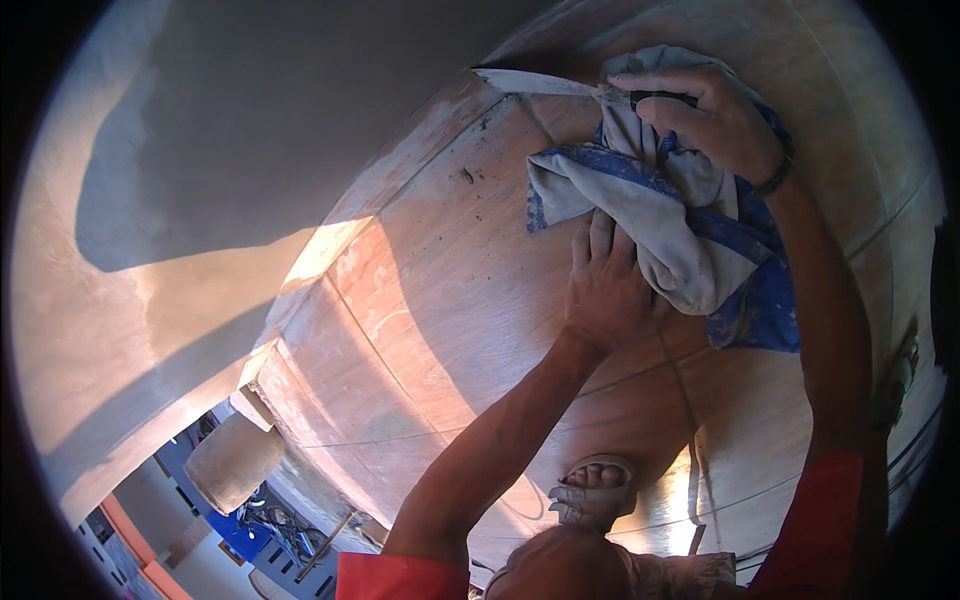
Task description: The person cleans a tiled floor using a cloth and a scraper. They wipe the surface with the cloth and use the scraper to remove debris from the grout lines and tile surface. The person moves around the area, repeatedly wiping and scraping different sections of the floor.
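Observation:
My right hand (710,115) grips the dark handle of a scraper (540,83). Its pale, flat blade points left and reaches the corner where the tiled floor meets the wall. Below that hand lies a crumpled grey and blue cloth (670,225), smeared with pale dirt. My left hand (612,290) rests palm down on the floor tiles (490,280), fingers stretched forward. Its fingertips are at the cloth's near edge, partly beside a fold.
A smooth grey-beige wall (250,120) rises along the left. Dark crumbs (467,176) dot the tiles near it. My sandalled foot (595,480) stands close behind my left hand. Beyond the floor's edge, lower left, are a round pale post (235,462) and a parked motorbike (285,530).

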`<state>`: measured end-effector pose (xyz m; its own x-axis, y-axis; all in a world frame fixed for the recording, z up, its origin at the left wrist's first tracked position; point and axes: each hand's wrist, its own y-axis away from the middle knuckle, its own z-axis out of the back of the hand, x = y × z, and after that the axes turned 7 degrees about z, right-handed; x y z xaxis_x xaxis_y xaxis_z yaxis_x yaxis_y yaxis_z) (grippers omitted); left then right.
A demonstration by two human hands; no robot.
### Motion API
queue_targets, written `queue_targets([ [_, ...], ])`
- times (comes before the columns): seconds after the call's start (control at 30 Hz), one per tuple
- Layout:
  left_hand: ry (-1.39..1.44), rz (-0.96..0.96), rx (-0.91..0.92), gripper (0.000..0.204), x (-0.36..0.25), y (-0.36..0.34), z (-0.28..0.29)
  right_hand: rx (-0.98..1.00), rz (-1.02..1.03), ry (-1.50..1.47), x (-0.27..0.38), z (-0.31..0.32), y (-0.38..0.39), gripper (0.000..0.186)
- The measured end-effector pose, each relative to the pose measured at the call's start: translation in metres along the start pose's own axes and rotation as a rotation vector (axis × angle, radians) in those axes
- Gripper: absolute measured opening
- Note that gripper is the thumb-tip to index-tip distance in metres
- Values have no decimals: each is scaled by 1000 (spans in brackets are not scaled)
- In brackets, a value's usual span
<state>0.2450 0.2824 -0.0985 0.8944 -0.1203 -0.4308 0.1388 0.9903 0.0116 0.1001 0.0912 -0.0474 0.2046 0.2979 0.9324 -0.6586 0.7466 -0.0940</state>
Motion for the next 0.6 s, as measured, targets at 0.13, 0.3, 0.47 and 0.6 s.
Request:
queue_targets([
  [0.13,20,51,87,77,-1,1,4,4,114,33,-7,-19,-7,35],
  [0.3,38,13,2,74,-7,-4,8,-38,-95,-107,-1,-7,1,38],
  [0.47,73,5,11,72,-7,-5,7,16,144,122,-4,-34,-13,36],
  [0.6,41,14,21,73,-2,-4,7,-38,-55,-91,7,-24,-2,36],
])
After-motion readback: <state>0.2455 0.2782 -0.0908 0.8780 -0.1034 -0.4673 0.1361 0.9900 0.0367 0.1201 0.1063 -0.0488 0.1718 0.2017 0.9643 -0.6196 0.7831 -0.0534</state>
